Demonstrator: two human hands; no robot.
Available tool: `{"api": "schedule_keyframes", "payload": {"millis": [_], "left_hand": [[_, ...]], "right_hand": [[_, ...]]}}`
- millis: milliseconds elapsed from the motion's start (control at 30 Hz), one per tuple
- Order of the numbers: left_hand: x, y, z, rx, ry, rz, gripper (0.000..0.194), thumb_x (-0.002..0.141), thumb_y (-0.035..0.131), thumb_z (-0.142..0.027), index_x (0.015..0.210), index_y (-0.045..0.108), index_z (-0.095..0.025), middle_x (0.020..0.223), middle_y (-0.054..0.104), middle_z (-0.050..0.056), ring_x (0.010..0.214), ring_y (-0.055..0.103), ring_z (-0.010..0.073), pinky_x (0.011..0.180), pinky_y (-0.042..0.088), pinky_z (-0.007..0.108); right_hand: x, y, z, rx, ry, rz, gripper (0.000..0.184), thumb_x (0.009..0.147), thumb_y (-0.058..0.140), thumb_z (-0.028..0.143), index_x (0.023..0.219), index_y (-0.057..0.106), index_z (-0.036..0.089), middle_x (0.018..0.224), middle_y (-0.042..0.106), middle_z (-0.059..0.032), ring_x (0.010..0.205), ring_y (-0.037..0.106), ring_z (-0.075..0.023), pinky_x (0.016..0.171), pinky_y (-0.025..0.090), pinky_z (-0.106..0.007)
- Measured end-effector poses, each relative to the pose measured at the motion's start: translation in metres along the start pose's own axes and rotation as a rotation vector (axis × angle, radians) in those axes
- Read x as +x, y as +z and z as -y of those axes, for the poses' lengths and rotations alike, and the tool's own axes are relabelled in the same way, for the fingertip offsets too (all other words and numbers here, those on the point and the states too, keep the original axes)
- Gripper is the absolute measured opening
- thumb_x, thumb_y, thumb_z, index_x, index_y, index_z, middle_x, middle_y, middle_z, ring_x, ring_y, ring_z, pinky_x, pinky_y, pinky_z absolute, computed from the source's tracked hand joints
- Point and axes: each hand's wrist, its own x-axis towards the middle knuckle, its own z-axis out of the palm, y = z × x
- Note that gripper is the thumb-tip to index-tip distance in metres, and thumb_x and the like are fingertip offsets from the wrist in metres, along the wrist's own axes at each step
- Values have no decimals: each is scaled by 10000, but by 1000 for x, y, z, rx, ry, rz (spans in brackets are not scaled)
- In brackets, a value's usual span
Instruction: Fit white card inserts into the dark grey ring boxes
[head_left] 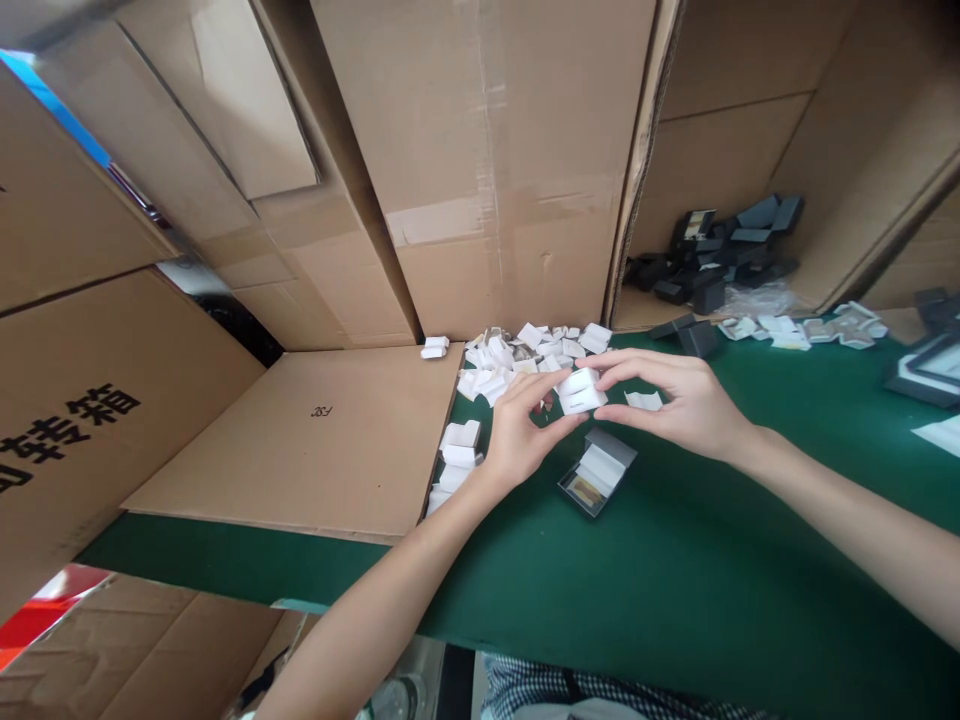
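Between my two hands is a small white box [581, 392], held above the green table. My left hand [523, 425] grips its left side with thumb and fingers. From the other side my right hand [675, 400] pinches it near the top and lower corner. Just below them on the table lies an open black box [598, 472], with a white flap or insert and a gold-brown piece inside. A loose white piece [643, 401] rests behind my right fingers. Beyond my left hand a pile of small white pieces [495, 360] is heaped.
White boxes [459, 455] line the edge of a flat cardboard sheet [300, 440] at left. Tall cartons [510, 150] stand along the back. Black boxes [720, 250] fill an open carton at right. More white pieces [847, 325] and a black case [930, 370] lie far right.
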Motion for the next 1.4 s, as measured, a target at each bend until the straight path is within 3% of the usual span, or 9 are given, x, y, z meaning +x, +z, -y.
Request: {"api": "schedule_keyframes", "payload": {"millis": [167, 333, 467, 600, 733, 933, 1133, 1400], "left_hand": [[0, 2, 2, -136, -28, 20, 426, 786, 662, -354, 1185, 590, -224, 1035, 641, 75, 671, 511, 100, 640, 491, 270], [0, 5, 0, -332, -141, 78, 422, 783, 669, -316, 1188, 590, -228, 1165, 589, 98, 699, 522, 86, 679, 517, 271], [2, 4, -2, -490, -190, 134, 442, 775, 676, -302, 1200, 568, -247, 1271, 530, 98, 815, 576, 113, 758, 537, 312], [5, 0, -7, -562, -218, 148, 475, 801, 653, -299, 1251, 503, -267, 1246, 555, 89, 949, 594, 160, 844, 527, 368], [5, 0, -9, -507, -197, 102, 447, 778, 680, -316, 1193, 536, -234, 1227, 562, 91, 1042, 576, 187, 905, 506, 376], [4, -2, -7, -257, -72, 26, 417, 781, 675, -320, 1159, 532, -218, 1202, 575, 84, 1107, 552, 202, 935, 488, 372], [4, -6, -9, 40, 91, 40, 407, 792, 644, -240, 1173, 501, -222, 1138, 595, 72, 1005, 556, 196, 846, 494, 353], [3, -4, -4, 4, 194, 86, 522, 826, 593, -197, 1291, 358, -233, 1237, 523, 108, 1099, 535, 220, 901, 491, 394]], "right_hand": [[-2, 7, 2, -46, -67, -58, 89, 791, 648, 297, 872, 629, 267, 1128, 669, -50, 1068, 612, -255, 923, 497, -468], [-5, 15, 2, -88, -147, -143, 108, 775, 667, 230, 859, 607, 262, 1068, 666, -64, 1015, 622, -242, 853, 516, -442], [-6, 16, 2, -143, -227, -204, 130, 755, 683, 201, 836, 602, 264, 1012, 651, -59, 953, 626, -238, 786, 522, -427], [-7, 15, 1, -240, -240, -232, 126, 751, 689, 213, 820, 599, 267, 992, 620, -62, 920, 606, -237, 742, 518, -424], [-7, 15, -1, -270, -267, -189, 143, 761, 670, 177, 864, 601, 249, 1006, 580, -79, 935, 586, -232, 708, 520, -394], [-6, 16, 1, -256, -323, -122, 190, 777, 595, 88, 915, 607, 218, 1015, 557, -92, 918, 580, -214, 675, 521, -357], [-1, 10, 5, -191, -232, -59, 223, 810, 594, 119, 1014, 583, 209, 1079, 582, -95, 938, 591, -197, 791, 523, -363], [-4, 6, -1, -230, -137, 91, 317, 837, 600, 236, 1145, 537, 197, 1111, 565, -96, 762, 565, -156, 759, 518, -352]]}}
